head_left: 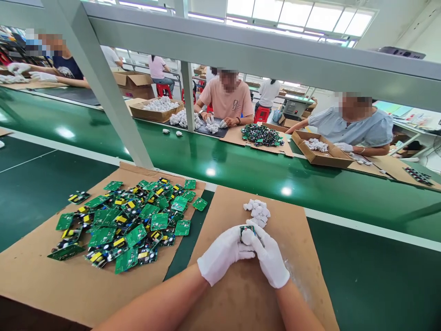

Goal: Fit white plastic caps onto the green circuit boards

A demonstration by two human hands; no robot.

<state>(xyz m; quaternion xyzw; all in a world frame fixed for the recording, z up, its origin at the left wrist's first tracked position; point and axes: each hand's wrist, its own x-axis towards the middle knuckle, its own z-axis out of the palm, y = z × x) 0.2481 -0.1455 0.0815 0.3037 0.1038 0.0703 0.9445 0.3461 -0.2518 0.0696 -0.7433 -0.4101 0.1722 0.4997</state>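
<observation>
A: What are the hands doing?

B: The left hand [222,254], in a white fabric glove, is curling closed around one side of a small green circuit board [243,228]. The right hand [270,258], gloved the same way, is closing on the other side, its thumb reaching in toward a rounded white lump [247,237] on the board.

A: Where is that board sitting?

B: It is resting between the fingertips of both hands, above the brown cardboard sheet [299,239]. Just beyond it, a small cluster of irregular white lumps [259,212] is lying on that sheet.

A: And to the left?

B: A wide heap of green circuit boards with yellow and black components [138,225] is spreading over another piece of brown cardboard [37,271]. Some boards are lying face down, others are showing their parts.

A: What is running across the far side?

B: A glossy green belt [193,161] is stretching behind both sheets, with a pale metal frame [103,82] rising in front of it. Across it, a person in a pink shirt [227,99] is handling white pieces, and a person in a light blue top [358,126] is sitting by an open cardboard box [322,154].
</observation>
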